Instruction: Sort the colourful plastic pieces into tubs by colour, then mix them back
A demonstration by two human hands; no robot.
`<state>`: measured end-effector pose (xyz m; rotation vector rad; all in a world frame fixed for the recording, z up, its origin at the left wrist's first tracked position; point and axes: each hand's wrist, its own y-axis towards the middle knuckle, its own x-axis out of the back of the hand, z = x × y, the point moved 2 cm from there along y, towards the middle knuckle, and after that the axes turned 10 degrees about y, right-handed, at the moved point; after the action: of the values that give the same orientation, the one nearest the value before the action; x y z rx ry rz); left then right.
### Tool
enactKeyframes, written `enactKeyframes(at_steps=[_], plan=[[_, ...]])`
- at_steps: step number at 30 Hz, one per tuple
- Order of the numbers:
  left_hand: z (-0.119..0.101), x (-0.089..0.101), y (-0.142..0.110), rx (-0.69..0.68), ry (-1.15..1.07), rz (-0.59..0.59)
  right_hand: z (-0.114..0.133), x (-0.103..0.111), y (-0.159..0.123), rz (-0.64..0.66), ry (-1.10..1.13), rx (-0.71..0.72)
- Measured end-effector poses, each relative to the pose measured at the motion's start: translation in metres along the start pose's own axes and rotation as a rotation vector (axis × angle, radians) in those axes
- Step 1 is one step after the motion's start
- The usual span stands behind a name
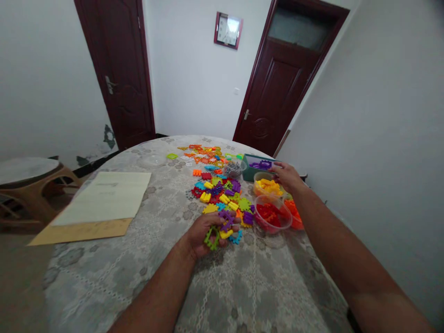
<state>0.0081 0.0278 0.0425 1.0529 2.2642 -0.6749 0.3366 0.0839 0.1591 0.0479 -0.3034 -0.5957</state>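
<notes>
My left hand is curled, palm up, around several toothed plastic gear pieces. Among them are a green gear piece and a purple gear piece; a yellow piece lies by the fingers. At the right, my right hand reaches over the edge of a dark green box, fingers apart. Purple pieces lie in that box, close to its fingertips. Below this hand stands a clear tub of yellow pieces. A loose pile of mixed coloured pieces spreads in front of my left hand.
A tub of red pieces and a tub of orange pieces stand at the right. Behind the pile is a bowl of grey pieces. More orange pieces lie farther back. Paper sheets rest on the patterned tablecloth; a stool stands left.
</notes>
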Motion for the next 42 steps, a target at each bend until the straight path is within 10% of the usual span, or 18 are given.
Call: enactKeyframes(at_steps=[5, 12, 17, 31, 39, 42], plan=[[0.002, -0.001, 0.001, 0.009, 0.041, -0.031, -0.009, -0.003, -0.024, 0.041, -0.042, 0.03], [0.006, -0.005, 0.0, 0.004, 0.103, -0.035, 0.0, -0.047, -0.142, 0.642, -0.342, 0.411], [0.006, -0.007, -0.001, 0.0, 0.122, -0.046, 0.003, -0.073, -0.184, 0.717, -0.339, 0.455], [-0.005, 0.002, 0.0, -0.035, -0.148, -0.055, 0.002, -0.018, -0.092, 0.713, -0.348, 0.118], [-0.005, 0.002, 0.0, -0.036, -0.184, -0.101, -0.001, 0.003, 0.004, -0.04, 0.002, 0.027], [-0.007, 0.001, -0.001, -0.044, -0.16, -0.127, -0.002, -0.01, -0.02, 0.023, -0.076, 0.087]])
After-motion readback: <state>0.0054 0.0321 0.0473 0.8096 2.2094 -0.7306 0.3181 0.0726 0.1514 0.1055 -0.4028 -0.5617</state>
